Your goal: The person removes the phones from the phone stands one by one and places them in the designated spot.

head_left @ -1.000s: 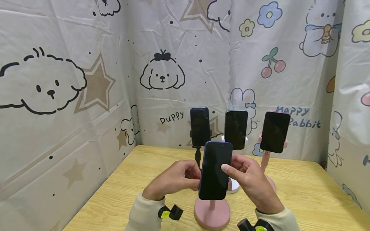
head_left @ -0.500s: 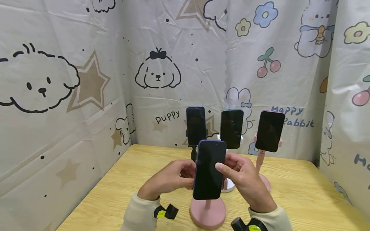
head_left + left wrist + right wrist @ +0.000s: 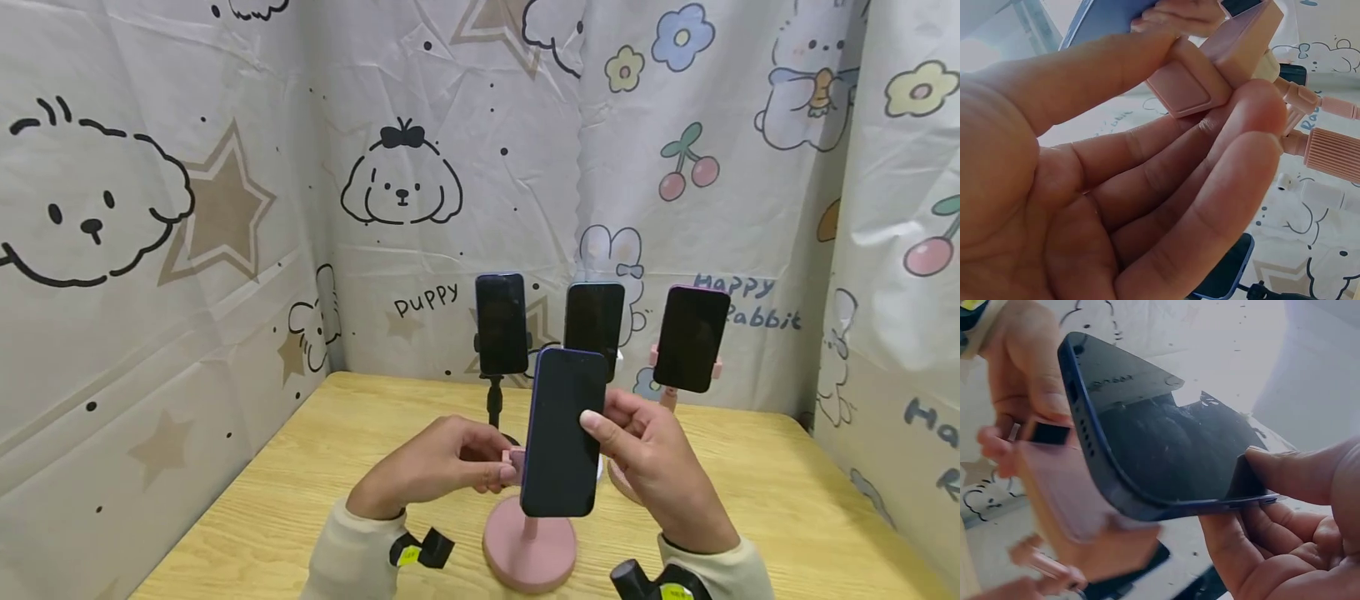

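- While the right hand (image 3: pixel 660 471) pinches the blue-edged phone (image 3: pixel 564 433), thumb on the screen, it's there just right of lower centre, long axis nearly upright, top leaning slightly right!
- Over to the left hand (image 3: pixel 427 471), lower centre: thumb and fingers gripping one side of the pink holder (image 3: pixel 1179 90).
- And here's the key: phone in front of holder, left hand nearer the holder; whether they touch, can't tell.
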`<state>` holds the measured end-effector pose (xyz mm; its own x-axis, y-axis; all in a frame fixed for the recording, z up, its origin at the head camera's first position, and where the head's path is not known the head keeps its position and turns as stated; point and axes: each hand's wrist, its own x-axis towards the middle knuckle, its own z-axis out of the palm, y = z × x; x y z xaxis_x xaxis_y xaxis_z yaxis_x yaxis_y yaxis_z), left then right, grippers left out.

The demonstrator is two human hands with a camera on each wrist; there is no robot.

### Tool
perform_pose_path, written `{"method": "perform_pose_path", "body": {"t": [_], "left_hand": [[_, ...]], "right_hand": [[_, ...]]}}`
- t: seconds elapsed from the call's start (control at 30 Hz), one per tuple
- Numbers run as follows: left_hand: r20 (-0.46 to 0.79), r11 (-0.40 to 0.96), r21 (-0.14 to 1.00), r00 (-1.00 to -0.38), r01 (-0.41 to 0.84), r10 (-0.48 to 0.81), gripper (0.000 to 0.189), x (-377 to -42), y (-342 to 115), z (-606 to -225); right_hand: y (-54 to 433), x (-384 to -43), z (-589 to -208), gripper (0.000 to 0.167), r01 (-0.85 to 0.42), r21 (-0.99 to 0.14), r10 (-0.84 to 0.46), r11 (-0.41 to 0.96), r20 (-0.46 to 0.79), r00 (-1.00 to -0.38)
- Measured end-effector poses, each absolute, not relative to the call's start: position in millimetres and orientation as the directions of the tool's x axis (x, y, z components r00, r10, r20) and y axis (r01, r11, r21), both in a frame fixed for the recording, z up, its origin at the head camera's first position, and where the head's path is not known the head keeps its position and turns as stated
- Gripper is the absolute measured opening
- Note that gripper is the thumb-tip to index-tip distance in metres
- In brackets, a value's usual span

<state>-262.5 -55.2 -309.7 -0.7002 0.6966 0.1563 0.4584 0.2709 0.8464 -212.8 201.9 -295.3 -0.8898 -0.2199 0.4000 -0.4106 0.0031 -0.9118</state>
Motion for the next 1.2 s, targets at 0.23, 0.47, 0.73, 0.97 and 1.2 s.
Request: {"method": "perform_pose_path", "body": {"t": [0.23, 0.47, 0.73, 0.97, 1.2], "left_hand": [[0.144, 0.282, 0.851, -0.712, 0.444, 0.687, 0.021, -263, -58, -308], [0.142, 0.291, 0.846, -0.714, 0.447, 0.686, 0.022, -263, -61, -305], [0.134, 0.301, 0.841, -0.713, 0.449, 0.688, 0.025, -265, -59, -305], [0.126, 0.313, 0.84, -0.72, 0.444, 0.683, 0.027, -265, -57, -307], [0.121, 0.309, 0.843, -0.715, 0.44, 0.689, 0.027, -265, -52, -307]], "right_hand": [[230, -204, -285, 0.034, -0.398, -0.914, -0.139, 0.073, 0.386, -0.912], [261, -202, -285, 0.032, -0.36, -0.915, -0.054, 0.184, 0.356, -0.933], [295, -200, -287, 0.034, -0.356, -0.877, -0.019, 0.322, 0.37, -0.929], [314, -200, -290, 0.043, -0.294, -0.853, 0.024, 0.432, 0.337, -0.941], [338, -200, -295, 0.045, -0.186, -0.869, 0.09, 0.458, 0.253, -0.963]]}}
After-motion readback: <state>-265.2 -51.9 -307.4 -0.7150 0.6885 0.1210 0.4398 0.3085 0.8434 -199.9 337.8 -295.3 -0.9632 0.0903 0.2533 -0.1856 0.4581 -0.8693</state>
